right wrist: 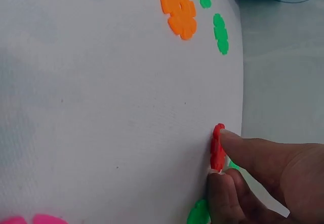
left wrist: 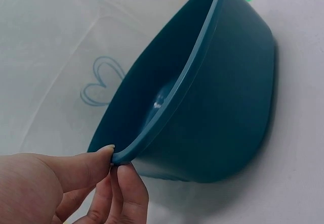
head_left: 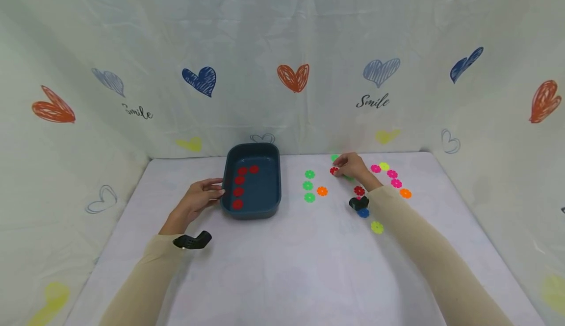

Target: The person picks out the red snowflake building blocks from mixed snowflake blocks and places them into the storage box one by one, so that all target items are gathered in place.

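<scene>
A deep teal plastic basin [head_left: 251, 214] stands left of the middle of the table, with several red flower-shaped discs [head_left: 238, 191] lying inside it. My left hand [head_left: 200, 198] pinches the basin's rim at its left side, thumb on top and fingers beneath, as the left wrist view shows. Over on the right, my right hand [head_left: 353, 165] pinches a red flower-shaped disc [right wrist: 217, 148] between thumb and fingers, close over the table. Green discs [right wrist: 198, 213] lie right by those fingers, one partly hidden behind them. Another red disc [head_left: 359, 190] lies nearer, beside the right wrist.
Between basin and right hand lie green discs [head_left: 307, 186] and an orange disc [head_left: 322, 191]. Pink discs [head_left: 392, 174], a yellow disc [head_left: 377, 227] and a blue disc [head_left: 363, 213] lie around the right forearm. A white curtain [head_left: 326, 115] with printed hearts hangs behind the table.
</scene>
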